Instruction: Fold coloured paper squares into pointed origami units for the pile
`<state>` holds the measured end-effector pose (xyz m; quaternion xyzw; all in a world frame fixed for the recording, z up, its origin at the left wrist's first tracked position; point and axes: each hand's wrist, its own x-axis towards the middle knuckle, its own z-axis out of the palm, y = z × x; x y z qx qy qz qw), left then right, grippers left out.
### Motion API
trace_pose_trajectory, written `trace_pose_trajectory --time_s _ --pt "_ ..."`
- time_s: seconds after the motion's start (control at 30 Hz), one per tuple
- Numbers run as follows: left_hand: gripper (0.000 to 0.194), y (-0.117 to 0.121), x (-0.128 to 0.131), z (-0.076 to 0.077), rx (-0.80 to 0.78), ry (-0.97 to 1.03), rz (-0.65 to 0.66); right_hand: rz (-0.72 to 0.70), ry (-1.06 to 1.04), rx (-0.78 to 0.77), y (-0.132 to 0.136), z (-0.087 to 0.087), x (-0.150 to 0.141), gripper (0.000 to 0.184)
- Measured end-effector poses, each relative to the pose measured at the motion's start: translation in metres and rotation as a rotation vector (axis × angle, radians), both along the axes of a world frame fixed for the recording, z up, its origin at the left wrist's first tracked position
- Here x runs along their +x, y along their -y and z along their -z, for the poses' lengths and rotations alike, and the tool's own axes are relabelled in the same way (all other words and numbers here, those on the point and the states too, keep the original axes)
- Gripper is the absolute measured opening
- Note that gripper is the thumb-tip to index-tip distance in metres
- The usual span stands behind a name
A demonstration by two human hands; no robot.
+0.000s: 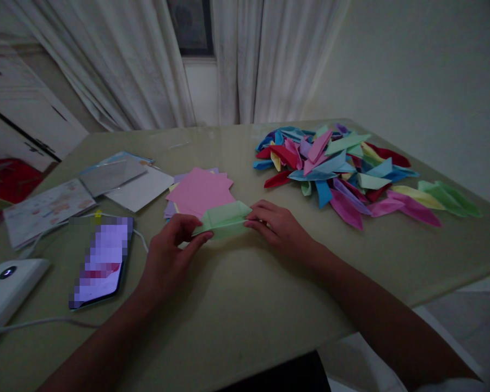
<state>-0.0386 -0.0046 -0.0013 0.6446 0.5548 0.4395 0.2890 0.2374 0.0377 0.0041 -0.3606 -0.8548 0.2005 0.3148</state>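
A green sheet of folded paper (pixel 225 216) is held up just above the table, with creases across it and a pointed right end. My left hand (pixel 175 245) pinches its left end between thumb and fingers. At the opposite end, my right hand (pixel 275 224) grips the tip with thumb and fingertips. Just behind the green paper lies a stack of square coloured paper (pixel 202 188), pink on top, with purple and yellow edges showing beneath. To the right is a heap of folded paper pieces (pixel 330 158) in blue, red, pink, green, purple and yellow.
A lit phone (pixel 102 261) lies on the table (pixel 245 326) at left, beside a white power bank (pixel 12 288) and a white cable (pixel 44 322). Behind them are a patterned flat packet (pixel 49 209), a clear sleeve (pixel 114 175) and a white sheet (pixel 142 188). Curtains (pixel 245 65) hang beyond.
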Motion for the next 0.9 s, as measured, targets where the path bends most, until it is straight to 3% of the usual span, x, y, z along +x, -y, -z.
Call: trace_pose_trajectory --time_s 0.13,0.23,0.3,0.4,0.67,0.77,0.83,0.9 --pt "0.04 -0.001 -0.001 0.004 0.0 0.021 0.043 -0.032 -0.058 -0.021 0.0 0.002 0.001 0.013" --pt "0.051 -0.002 -0.001 0.006 -0.036 0.019 0.05 -0.064 -0.155 -0.083 0.002 0.004 0.002 0.025" --pt "0.039 -0.003 -0.001 0.006 -0.052 0.012 0.071 -0.037 -0.188 -0.101 0.002 0.004 0.001 0.032" --pt "0.019 -0.002 0.0 0.005 -0.059 -0.015 0.102 -0.004 -0.159 -0.083 0.001 0.003 0.001 0.024" --pt "0.029 0.0 0.006 -0.003 -0.164 0.068 0.162 -0.074 -0.095 -0.019 -0.008 0.005 0.005 0.019" --pt "0.028 0.005 0.009 -0.006 -0.124 0.022 0.074 0.041 -0.174 -0.001 -0.007 0.005 0.004 0.012" --pt "0.027 0.011 0.011 -0.005 -0.076 -0.023 -0.045 0.185 -0.238 0.011 -0.003 0.004 0.001 0.021" --pt "0.023 0.016 0.015 -0.003 0.017 -0.079 -0.101 0.189 -0.283 -0.066 0.004 0.002 -0.004 0.038"
